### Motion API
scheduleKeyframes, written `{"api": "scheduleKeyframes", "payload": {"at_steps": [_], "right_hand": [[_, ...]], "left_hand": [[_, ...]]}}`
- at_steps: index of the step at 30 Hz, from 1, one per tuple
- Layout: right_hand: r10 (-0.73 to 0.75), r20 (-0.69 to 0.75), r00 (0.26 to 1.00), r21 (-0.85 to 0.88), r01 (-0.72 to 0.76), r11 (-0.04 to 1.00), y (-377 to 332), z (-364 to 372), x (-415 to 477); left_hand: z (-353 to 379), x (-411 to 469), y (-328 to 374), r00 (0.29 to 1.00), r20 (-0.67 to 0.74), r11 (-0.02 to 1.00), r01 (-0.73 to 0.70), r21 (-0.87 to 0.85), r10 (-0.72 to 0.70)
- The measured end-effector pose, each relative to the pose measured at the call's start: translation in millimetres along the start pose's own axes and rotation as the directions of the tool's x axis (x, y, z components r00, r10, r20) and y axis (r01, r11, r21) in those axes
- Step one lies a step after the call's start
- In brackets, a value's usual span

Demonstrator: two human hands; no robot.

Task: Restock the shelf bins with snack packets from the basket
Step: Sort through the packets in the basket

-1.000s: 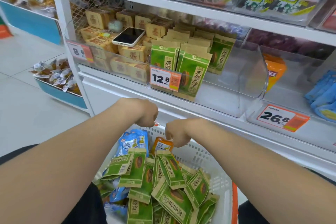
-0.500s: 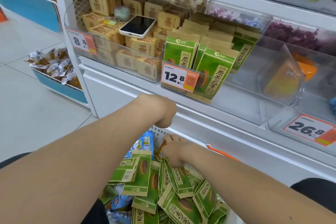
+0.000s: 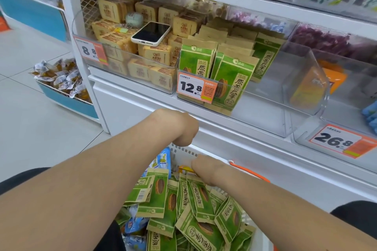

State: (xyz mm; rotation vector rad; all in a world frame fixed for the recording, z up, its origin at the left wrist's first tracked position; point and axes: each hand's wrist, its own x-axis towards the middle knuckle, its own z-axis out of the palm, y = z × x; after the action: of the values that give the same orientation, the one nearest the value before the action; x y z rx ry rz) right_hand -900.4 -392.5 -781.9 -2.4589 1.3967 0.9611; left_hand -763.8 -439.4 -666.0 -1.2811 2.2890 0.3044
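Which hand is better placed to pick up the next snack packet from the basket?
Likely the right hand: it is down in the basket, fingers at the green packets and an orange packet. The left hand is a curled fist above the basket's far rim.

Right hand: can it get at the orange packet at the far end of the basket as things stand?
Probably yes. The right hand is right beside the orange packet, which lies exposed by the basket wall; green packets only overlap its near edge.
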Motion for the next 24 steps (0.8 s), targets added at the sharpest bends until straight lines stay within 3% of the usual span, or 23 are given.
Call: {"api": "scheduleKeyframes", "payload": {"at_steps": [3, 5, 9, 14, 17, 21, 24], "right_hand": [[0.021, -0.058, 0.998, 0.064, -0.017, 0.998, 0.9, 2.7, -13.2], [0.110, -0.161, 0.981, 0.228, -0.071, 0.971, 6.1, 1.6, -16.7], [0.302, -0.276, 0.912, 0.539, -0.113, 0.835, 19.4, -19.4, -38.5], [0.462, -0.326, 0.825, 0.669, -0.144, 0.729, 35.5, -48.4, -69.3], [0.602, -0.328, 0.728, 0.787, -0.142, 0.601, 44.9, -70.2, -98.8], [0.769, -0.259, 0.584, 0.951, 0.015, 0.310, 61.8, -91.1, -144.3], [0.837, -0.227, 0.498, 0.972, 0.172, 0.162, 73.8, -100.7, -171.0]], "left_hand": [[1.5, -4.5, 5.0, 1.000, 0.011, 1.000, 0.002, 0.004, -0.002], [0.4, -8.0, 9.4, 1.000, 0.024, 1.000, 0.007, 0.021, -0.007], [-9.9, -19.4, 23.2, 0.999, 0.043, 0.999, 0.010, 0.034, -0.011], [-22.4, -31.9, 37.0, 0.995, 0.090, 0.999, -0.039, -0.018, 0.041], [-29.4, -39.5, 45.6, 0.991, 0.093, 0.985, -0.084, -0.147, 0.099], [-37.5, -50.0, 59.6, 0.979, -0.152, 0.945, -0.176, -0.276, 0.138], [-46.2, -57.5, 71.9, 0.906, -0.394, 0.825, -0.338, -0.453, 0.155]]}}
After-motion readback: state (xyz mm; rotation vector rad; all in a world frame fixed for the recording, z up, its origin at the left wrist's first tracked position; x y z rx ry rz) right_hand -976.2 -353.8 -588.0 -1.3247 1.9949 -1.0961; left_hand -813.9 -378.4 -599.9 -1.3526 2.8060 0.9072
